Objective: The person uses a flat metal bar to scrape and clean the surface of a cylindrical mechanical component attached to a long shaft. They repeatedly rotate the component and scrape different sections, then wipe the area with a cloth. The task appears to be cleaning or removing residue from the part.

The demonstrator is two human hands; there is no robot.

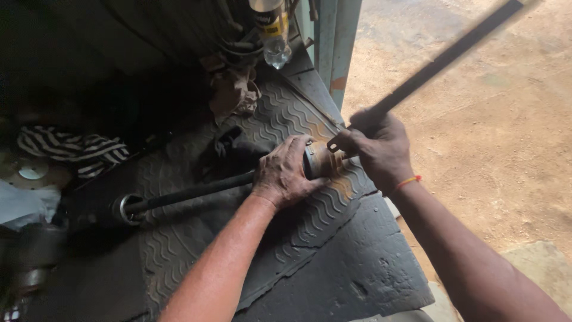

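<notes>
Ribbed mat (280, 119) on dark floor — left hand (285, 173) wrapped round shaft (196, 189), right hand (376, 149) gripping blurred rod (447, 56); joint (322, 160) half hidden.

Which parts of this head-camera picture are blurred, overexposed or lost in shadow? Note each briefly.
Head view: the long dark rod in the right hand is smeared by motion blur; the sunlit dirt ground looks pale and washed out; the upper left corner above the striped cloth sinks into deep shadow; the left hand on the axle shaft is sharp.
</notes>
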